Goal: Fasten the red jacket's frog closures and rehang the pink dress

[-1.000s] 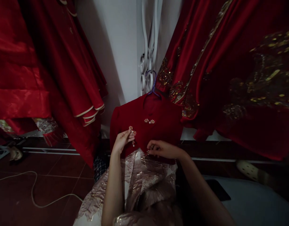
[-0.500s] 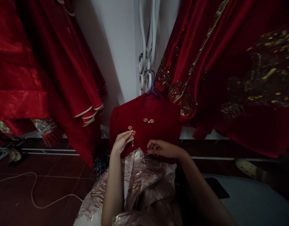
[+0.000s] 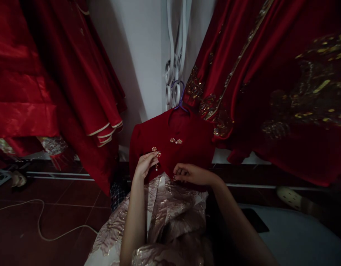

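A small dark red jacket (image 3: pixel 187 147) hangs on a purple hanger (image 3: pixel 179 96) from a white scrolled rack (image 3: pixel 174 70). It has pearl frog clasps (image 3: pixel 176 140) on its front. My left hand (image 3: pixel 145 164) pinches the jacket's left front edge by a pearl clasp (image 3: pixel 156 150). My right hand (image 3: pixel 190 174) has its fingers curled on the lower hem, pinching something small there. Below the jacket falls a pale pink brocade skirt (image 3: pixel 170 214), lying under both forearms.
Red satin gowns (image 3: pixel 62 81) hang at the left, and red gowns with gold embroidery (image 3: pixel 270 92) hang at the right. A white cord (image 3: pixel 43 225) lies on the dark red tile floor. A grey surface (image 3: pixel 298 236) with a dark phone (image 3: pixel 253 220) is at lower right.
Both hands stay on the jacket's front with only slight finger shifts. The view has moved a little.
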